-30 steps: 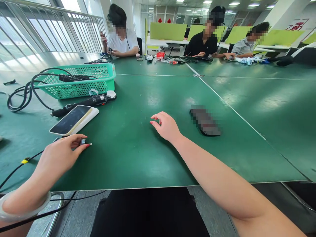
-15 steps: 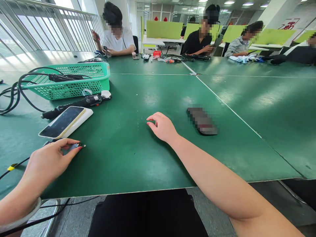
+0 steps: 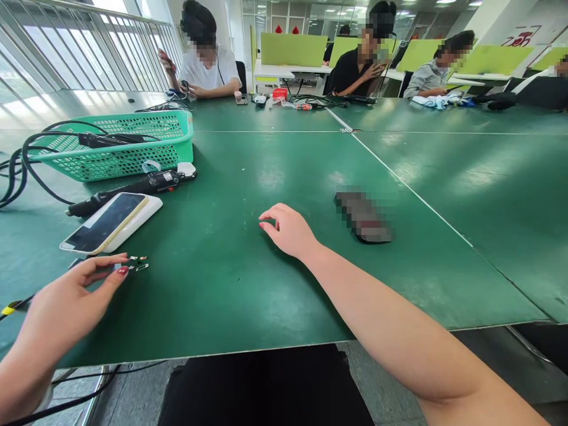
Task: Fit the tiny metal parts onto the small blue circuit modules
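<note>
My left hand (image 3: 66,296) is low over the table at the left, thumb and forefinger parted, their tips beside several small metal-ended pieces (image 3: 142,267). A bluish-grey bit (image 3: 117,267) shows between those fingers; its kind is too small to make out. Just beyond this hand, a phone (image 3: 109,222) with a pale yellow edge rests on a white box-like object (image 3: 142,222). My right hand (image 3: 286,231) lies near the middle of the table, loosely curled with a gap between thumb and fingers and nothing in it.
A green plastic basket (image 3: 128,155) with black cables stands at the left, a black handheld tool (image 3: 146,184) before it. To the right lies a blurred dark flat object (image 3: 364,219). Several people sit along the far side of the green table (image 3: 266,296).
My left hand has loosened its pinch and drawn back left, leaving the small pieces by its fingertips more visible. My right hand stays in place. The view has shifted slightly.
</note>
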### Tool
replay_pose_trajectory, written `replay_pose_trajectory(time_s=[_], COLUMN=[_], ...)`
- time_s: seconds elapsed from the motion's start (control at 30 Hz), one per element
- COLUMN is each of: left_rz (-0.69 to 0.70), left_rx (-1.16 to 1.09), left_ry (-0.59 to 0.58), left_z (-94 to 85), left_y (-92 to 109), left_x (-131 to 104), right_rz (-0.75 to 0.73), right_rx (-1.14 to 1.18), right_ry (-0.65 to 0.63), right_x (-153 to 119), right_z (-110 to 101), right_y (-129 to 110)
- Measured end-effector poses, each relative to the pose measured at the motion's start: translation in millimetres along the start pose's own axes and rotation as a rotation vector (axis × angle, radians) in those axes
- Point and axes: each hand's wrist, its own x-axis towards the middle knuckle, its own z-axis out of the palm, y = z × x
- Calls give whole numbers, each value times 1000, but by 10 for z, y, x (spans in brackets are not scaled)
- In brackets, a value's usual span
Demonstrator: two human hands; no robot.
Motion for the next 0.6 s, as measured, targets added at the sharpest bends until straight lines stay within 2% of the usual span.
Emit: replay_pose_trajectory(time_s=[0.1, 0.17, 0.27, 0.4, 0.5, 0.57, 0.6], left_rz=[37, 99, 268, 439, 412, 315, 274], left_rx=[-217, -219, -174, -296, -601, -881, -995], left_ry=[-88, -123, -190, -260, -407, -490, -495], left_z=[56, 122, 265, 473, 558, 576, 580], left_y=[263, 425, 696, 1237, 1660, 1841, 1889], left_x=[-37, -24, 38, 101, 113, 127, 141], right_rz=[1, 1, 2, -2, -9, 0, 12], right_rx=[6, 3, -4, 0, 2, -4, -11], right_ry=[-10, -20, -41, -61, -46, -40, -41], right_x=[-2, -2, -3, 1, 17, 34, 42], right_z=[3, 5, 7, 3, -3, -8, -10], right_y=[8, 9, -2, -19, 2, 37, 56])
